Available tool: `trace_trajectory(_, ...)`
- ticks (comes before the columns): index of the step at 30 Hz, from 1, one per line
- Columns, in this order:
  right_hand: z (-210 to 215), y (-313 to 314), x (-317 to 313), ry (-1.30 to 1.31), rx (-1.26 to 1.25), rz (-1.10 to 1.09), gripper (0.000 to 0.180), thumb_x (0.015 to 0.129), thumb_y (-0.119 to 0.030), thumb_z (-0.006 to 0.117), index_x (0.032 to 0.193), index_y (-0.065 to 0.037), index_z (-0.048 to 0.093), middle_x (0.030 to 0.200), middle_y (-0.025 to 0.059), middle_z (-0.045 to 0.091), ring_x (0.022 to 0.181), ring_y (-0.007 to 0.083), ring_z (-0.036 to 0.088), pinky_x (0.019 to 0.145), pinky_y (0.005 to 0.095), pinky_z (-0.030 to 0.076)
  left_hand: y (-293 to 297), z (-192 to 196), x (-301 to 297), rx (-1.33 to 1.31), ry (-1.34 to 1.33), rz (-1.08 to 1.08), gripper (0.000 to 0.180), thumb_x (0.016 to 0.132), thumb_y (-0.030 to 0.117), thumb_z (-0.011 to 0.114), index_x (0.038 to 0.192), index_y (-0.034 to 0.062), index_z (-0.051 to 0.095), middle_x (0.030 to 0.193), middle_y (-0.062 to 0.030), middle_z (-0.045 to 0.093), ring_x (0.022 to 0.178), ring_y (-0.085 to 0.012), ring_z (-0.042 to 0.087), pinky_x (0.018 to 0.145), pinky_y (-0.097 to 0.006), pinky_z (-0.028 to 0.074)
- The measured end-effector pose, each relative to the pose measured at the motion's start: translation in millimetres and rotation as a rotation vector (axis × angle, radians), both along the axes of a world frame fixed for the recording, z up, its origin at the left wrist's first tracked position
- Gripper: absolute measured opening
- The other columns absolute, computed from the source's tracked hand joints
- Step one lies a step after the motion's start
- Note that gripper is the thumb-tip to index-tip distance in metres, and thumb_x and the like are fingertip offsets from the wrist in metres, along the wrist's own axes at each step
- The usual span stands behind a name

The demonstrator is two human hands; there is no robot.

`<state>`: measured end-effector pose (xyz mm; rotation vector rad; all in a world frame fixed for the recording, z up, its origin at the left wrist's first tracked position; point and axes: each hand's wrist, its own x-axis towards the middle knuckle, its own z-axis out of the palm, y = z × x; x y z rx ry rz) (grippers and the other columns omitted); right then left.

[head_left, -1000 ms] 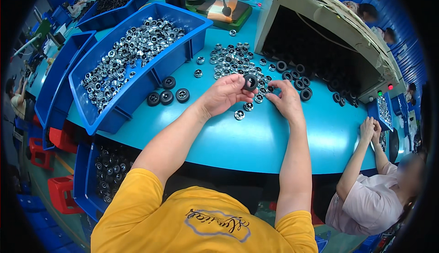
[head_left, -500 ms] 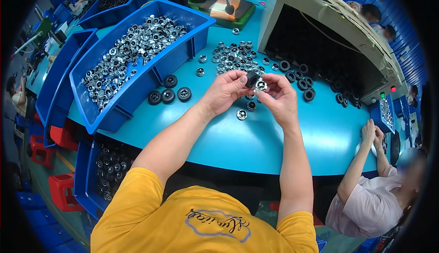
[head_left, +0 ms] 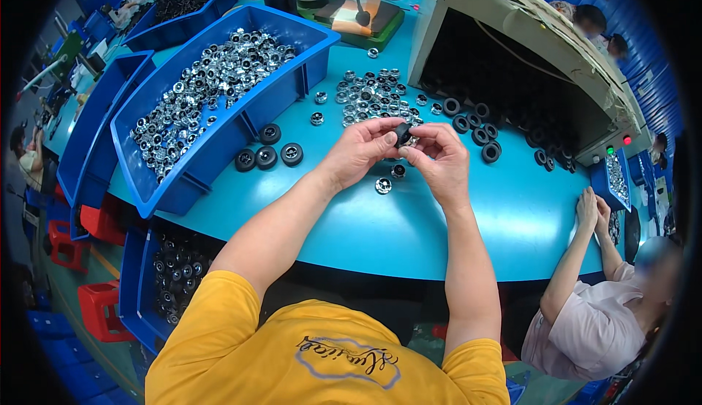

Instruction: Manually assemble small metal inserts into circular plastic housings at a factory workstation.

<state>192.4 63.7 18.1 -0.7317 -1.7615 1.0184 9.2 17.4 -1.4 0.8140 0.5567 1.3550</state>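
1. While both forearms are coming up from the lower edge, the left hand (head_left: 358, 152) and the right hand (head_left: 439, 158) are meeting just above the middle of the frame; together they are pinching a small black ring (head_left: 402, 134), the fingertips of both closing on it from either side; a silvery piece seems to be sitting against it, though it is too small to tell.
2. The ring is being held in the air over the turquoise table (head_left: 409, 222), not resting on it.
3. Just below the hands two small silver caps (head_left: 383, 185) are lying on the table, near but not touching the fingers.
4. Above the hands a loose heap of silver caps (head_left: 369, 98) is spreading toward the upper middle; to its right a line of black rings (head_left: 475, 120) is trailing out of a beige hood (head_left: 526, 32).
5. Left of centre three black rings (head_left: 267, 152) are sitting beside a blue bin (head_left: 289, 94) that is holding many silver caps.
6. At the right edge another person's hands (head_left: 594, 211) are resting on the table rim.
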Motion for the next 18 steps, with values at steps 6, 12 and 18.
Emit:
trace_trajectory(6, 3.7, -4.2, -1.0, -0.046, 0.032, -0.079, 0.029, 0.071, 0.002, 0.083, 0.095, -0.002, 0.069, 0.095, 0.0058, 0.065, 0.076, 0.0132, 0.069, 0.067, 0.0251, 0.057, -1.5, 1.5, -0.3, 0.006, 0.119, 0.049, 0.041, 0.099, 0.010, 0.063, 0.136, -0.0043, 0.054, 0.119, -0.0102, 0.066, 0.104, -0.0157, 0.065, 0.093, -0.030, 0.055)
trace_trajectory(12, 4.3, -5.0, -3.0, 0.006, 0.063, -0.092, 0.027, 0.071, 0.003, 0.082, 0.094, -0.002, 0.070, 0.095, 0.0066, 0.066, 0.078, 0.0149, 0.071, 0.070, 0.0261, 0.060, 0.0, -3.6, -0.8, 0.014, 0.155, 0.061, 0.045, 0.096, 0.013, 0.068, 0.136, -0.0025, 0.054, 0.123, -0.0114, 0.065, 0.110, -0.0185, 0.064, 0.096, -0.034, 0.055)
trace_trajectory(18, 0.1, -7.5, -8.1, -0.041, 0.325, -0.181, 0.026, 0.071, 0.004, 0.081, 0.094, -0.003, 0.071, 0.093, 0.0078, 0.065, 0.074, 0.0154, 0.069, 0.065, 0.0271, 0.059, -6.4, 5.3, 4.7, -0.006, 0.111, 0.028, 0.043, 0.099, 0.018, 0.064, 0.136, -0.0018, 0.054, 0.123, -0.0116, 0.065, 0.111, -0.0187, 0.064, 0.098, -0.036, 0.054)
